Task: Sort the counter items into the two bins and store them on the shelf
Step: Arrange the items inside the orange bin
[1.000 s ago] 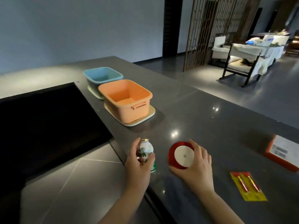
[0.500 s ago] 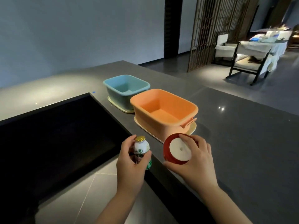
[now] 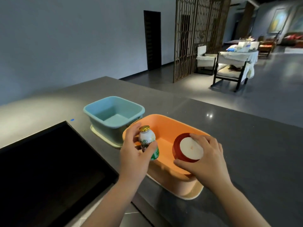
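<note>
Grey worktop [image 3: 246, 136]: left hand [image 3: 134, 154] grips upright drink bottle [image 3: 147, 141], right hand [image 3: 206, 154] pinches ribbon spool [image 3: 186, 149]; both hover over orange bin [image 3: 173, 122], blue bin [image 3: 114, 115] at 11 o'clock.

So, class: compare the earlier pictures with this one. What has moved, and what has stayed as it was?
Both hands carried their items from the near counter edge to over the orange bin. The left hand holds the small bottle above the bin's near left corner; the right hand holds the red ribbon spool over its right side. Neither grip was let go. Both the orange and the blue bin stay empty.
</note>
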Demonstrator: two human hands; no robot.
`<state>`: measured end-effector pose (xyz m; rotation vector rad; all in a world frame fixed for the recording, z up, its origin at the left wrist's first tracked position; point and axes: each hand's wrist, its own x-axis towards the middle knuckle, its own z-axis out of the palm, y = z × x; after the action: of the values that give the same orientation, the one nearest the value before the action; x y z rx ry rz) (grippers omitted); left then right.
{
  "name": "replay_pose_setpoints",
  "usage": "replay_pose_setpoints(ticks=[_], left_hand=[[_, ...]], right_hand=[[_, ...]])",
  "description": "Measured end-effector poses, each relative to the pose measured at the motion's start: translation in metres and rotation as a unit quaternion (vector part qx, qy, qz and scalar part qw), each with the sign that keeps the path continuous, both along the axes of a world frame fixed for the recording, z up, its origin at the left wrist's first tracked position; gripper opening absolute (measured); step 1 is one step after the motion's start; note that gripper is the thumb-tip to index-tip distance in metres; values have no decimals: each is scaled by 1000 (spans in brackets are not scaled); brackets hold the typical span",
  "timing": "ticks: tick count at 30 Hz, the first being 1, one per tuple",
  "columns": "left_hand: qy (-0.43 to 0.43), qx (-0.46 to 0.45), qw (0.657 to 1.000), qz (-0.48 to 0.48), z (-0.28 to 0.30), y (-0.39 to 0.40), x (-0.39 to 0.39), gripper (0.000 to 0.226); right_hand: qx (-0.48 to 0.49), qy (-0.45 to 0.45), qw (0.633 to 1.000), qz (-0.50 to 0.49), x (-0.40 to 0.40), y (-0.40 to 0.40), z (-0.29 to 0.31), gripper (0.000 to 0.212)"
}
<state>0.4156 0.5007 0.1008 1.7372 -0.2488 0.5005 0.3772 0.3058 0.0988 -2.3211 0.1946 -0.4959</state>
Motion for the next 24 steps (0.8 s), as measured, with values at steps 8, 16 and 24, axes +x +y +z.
replay_pose_setpoints(ticks=[8, 16, 24], left_hand=[[23, 202, 973, -105, 10, 12, 111, 51], [-12, 514, 794, -324, 3, -9, 221, 19], [-172, 665, 611, -393, -13, -28, 259, 19]], right_hand=[[-49, 7, 999, -20, 61, 6, 7, 92], [-74, 117, 990, -39, 95, 25, 6, 101], [-158, 244, 956, -31, 125, 36, -9, 102]])
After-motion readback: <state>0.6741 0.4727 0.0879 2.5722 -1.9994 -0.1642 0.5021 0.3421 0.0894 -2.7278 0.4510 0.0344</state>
